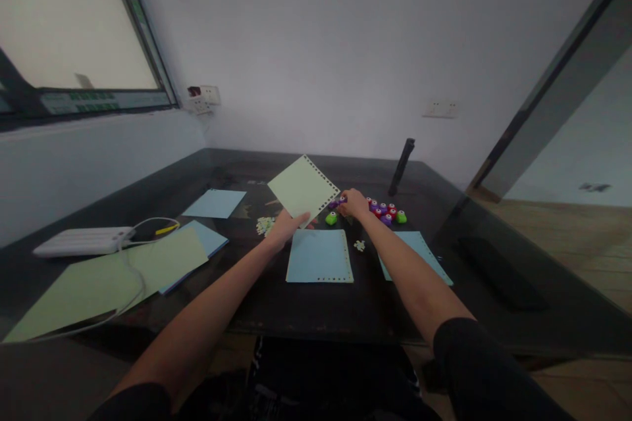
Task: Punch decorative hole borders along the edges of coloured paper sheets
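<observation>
My left hand (285, 229) is closed on a pale green sheet of paper (301, 185), thumb on top. The sheet is raised off the table and tilted, with small holes along its right edges. At its right corner my right hand (353, 203) is closed around a small purple craft punch (342, 200), partly hidden by the fingers. A green craft punch (331, 218) sits just below. Under the raised sheet lies a blue sheet (318, 256) with holes along two edges. Small punched paper bits (265, 225) are heaped left of it, and more bits (360, 246) lie at its right.
Several red, purple and green punches (382, 212) cluster beyond my right wrist. Another blue sheet (419, 253) lies under my right forearm. Leftward are a white power strip (83, 241) with a cable and large green paper (113, 276). A black upright object (401, 166) stands at the back right.
</observation>
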A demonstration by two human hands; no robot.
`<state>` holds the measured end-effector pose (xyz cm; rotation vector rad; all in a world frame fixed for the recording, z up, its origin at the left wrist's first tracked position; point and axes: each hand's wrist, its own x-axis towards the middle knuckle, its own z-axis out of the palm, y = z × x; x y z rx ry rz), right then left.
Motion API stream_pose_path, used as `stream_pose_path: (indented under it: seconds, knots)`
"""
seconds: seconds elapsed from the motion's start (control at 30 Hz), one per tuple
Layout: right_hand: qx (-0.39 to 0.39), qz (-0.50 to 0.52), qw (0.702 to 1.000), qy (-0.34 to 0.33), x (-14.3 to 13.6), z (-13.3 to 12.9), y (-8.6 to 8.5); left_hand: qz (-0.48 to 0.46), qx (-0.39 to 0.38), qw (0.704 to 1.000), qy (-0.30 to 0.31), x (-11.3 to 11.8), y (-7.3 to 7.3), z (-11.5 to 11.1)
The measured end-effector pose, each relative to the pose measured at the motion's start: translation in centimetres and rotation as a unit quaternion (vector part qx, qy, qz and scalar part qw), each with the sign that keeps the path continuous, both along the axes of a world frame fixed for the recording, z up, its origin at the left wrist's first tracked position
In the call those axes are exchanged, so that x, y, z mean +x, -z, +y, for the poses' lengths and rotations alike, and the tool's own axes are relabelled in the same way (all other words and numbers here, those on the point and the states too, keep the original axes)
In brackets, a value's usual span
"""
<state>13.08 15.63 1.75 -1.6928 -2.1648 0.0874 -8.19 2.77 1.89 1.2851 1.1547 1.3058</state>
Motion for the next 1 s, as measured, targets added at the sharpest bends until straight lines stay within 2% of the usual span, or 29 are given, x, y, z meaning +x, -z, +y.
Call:
stream_pose_path:
  seconds: [0.1,0.2,0.3,0.37,0.5,0.57,0.63,0.73,1.0]
  knots:
    - [0.043,0.089,0.995,0.004,0.3,-0.6,-0.6,0.016,0.002,1.0,-0.003,0.8,-0.4,-0.5]
    - [0.052,0.266,0.962,-0.036,1.0,-2.3,-1.4,0.009,-0.002,1.0,0.005,2.0,-0.7,-0.7]
    - [-0.023,0.415,0.904,-0.1,2.0,-5.5,-2.3,-0.038,-0.01,0.999,0.013,3.6,-1.2,-0.8]
    - [-0.087,0.477,0.864,-0.134,2.7,-8.0,-2.8,-0.068,-0.002,0.998,-0.001,4.9,-1.6,-0.9]
    - [-0.149,0.583,0.787,-0.137,3.4,-12.1,-3.0,-0.106,0.025,0.993,-0.04,7.8,-1.5,-1.4]
    - [-0.171,0.635,0.742,-0.13,3.5,-13.4,-2.7,-0.111,0.022,0.993,-0.045,8.8,-1.0,-1.7]
    - [-0.194,0.664,0.711,-0.131,3.3,-14.3,-2.3,-0.105,0.017,0.993,-0.055,9.4,-0.5,-2.1]
    - [-0.203,0.677,0.695,-0.13,3.0,-15.1,-1.7,-0.089,0.025,0.994,-0.063,9.3,0.1,-2.5]
    - [-0.173,0.701,0.688,-0.075,2.4,-15.7,-1.0,-0.079,0.043,0.994,-0.062,8.9,0.8,-1.8]
